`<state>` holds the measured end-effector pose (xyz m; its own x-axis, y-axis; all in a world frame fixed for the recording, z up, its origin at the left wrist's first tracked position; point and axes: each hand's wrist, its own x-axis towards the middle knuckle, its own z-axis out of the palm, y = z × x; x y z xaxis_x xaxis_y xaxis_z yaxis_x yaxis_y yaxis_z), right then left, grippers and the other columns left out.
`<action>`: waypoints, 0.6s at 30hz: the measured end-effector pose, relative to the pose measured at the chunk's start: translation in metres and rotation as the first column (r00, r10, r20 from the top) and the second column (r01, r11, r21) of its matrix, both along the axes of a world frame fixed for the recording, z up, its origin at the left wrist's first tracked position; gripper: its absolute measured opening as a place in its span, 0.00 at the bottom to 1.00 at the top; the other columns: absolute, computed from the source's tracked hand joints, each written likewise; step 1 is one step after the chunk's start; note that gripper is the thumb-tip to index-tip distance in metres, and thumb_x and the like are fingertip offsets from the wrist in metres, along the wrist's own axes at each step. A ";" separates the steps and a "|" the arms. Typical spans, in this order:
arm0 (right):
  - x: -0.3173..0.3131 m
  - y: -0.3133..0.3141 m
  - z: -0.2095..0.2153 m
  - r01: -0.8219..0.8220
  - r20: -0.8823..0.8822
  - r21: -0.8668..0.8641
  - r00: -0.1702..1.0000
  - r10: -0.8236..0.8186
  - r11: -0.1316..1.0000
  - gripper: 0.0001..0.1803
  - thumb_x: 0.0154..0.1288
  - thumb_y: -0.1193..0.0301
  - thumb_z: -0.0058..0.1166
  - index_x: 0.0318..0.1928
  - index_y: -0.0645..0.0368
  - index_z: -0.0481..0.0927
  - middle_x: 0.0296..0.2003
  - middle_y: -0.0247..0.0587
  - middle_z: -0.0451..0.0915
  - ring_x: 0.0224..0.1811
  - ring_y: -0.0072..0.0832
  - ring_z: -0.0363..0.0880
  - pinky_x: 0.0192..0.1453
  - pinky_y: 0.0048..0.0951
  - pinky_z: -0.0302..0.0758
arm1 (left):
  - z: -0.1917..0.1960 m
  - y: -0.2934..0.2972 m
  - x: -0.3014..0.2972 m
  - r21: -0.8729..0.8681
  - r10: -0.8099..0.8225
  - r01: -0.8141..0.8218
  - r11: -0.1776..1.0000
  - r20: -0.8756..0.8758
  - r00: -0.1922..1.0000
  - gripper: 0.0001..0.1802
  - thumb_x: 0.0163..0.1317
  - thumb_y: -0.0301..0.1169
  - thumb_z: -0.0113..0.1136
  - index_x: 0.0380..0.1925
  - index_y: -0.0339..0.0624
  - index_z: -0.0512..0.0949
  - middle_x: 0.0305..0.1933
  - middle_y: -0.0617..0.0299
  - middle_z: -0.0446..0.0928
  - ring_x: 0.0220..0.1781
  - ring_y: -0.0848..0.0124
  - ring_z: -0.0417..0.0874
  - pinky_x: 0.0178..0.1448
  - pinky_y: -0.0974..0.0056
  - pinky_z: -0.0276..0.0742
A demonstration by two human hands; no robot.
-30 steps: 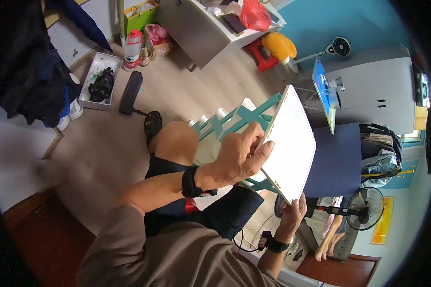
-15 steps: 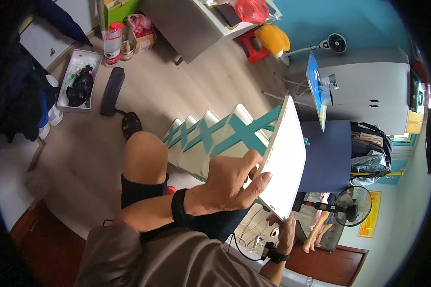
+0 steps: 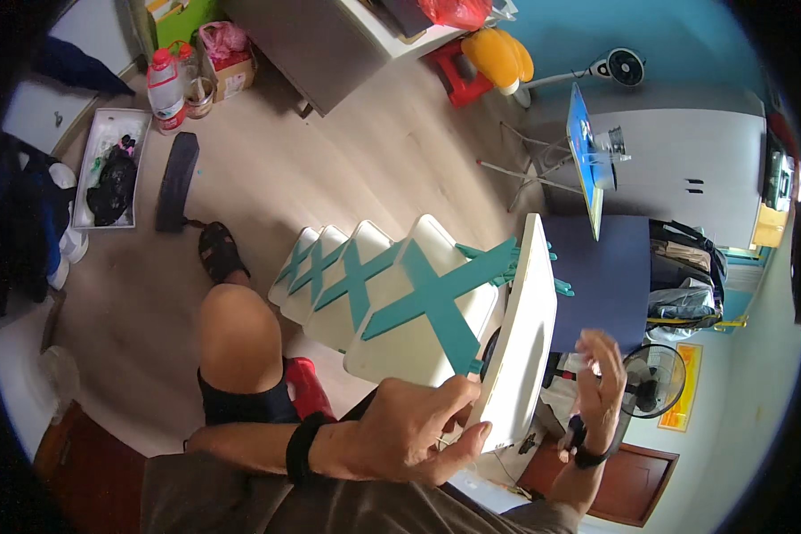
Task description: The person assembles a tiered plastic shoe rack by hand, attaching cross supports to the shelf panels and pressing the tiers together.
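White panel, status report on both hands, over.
Left hand grips white panel at lower edge. Right hand open, off the panel. Teal-crossed shelf stack close behind.

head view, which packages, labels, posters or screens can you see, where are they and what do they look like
Plastic bottle: floor, upper left; clear with a red cap and a white and red label.
Cardboard box: just right of the bottle; brown, with a pink bag on top.
Screen: on a stand, upper right; thin flat panel, blue, seen edge-on.
Poster: wall, lower right; yellow rectangle, orange border.

A single head-worn fisheye view looks steeply down, close over the person's lap onto the floor (image 3: 347, 142).
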<state>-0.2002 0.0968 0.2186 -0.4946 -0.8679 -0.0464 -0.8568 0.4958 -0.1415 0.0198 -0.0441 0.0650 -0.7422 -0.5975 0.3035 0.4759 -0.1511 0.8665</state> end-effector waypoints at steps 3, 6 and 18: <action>-0.012 -0.054 0.000 -0.291 -0.075 0.075 0.952 0.296 0.954 0.23 0.61 0.71 0.51 0.56 0.68 0.74 0.54 0.58 0.74 0.54 0.48 0.75 0.56 0.42 0.73 | 0.003 -0.008 0.000 0.115 -0.086 0.087 0.990 -0.011 0.996 0.12 0.59 0.28 0.62 0.39 0.37 0.72 0.22 0.60 0.80 0.20 0.75 0.81 0.24 0.70 0.75; -0.023 -0.107 -0.018 -0.483 0.008 0.073 0.875 0.484 0.873 0.25 0.64 0.70 0.51 0.59 0.70 0.70 0.56 0.60 0.72 0.59 0.54 0.71 0.61 0.45 0.69 | -0.002 -0.006 0.002 0.119 -0.049 0.049 0.992 -0.002 0.999 0.13 0.59 0.29 0.62 0.41 0.36 0.71 0.23 0.60 0.81 0.20 0.75 0.82 0.24 0.70 0.74; -0.044 -0.147 -0.063 -0.143 0.469 -0.046 0.871 0.148 0.989 0.18 0.75 0.62 0.41 0.53 0.63 0.75 0.28 0.32 0.74 0.29 0.16 0.71 0.34 0.19 0.68 | -0.003 -0.018 0.002 0.051 -0.071 0.073 0.996 -0.047 0.996 0.12 0.59 0.31 0.61 0.37 0.36 0.72 0.20 0.59 0.78 0.20 0.71 0.82 0.24 0.69 0.76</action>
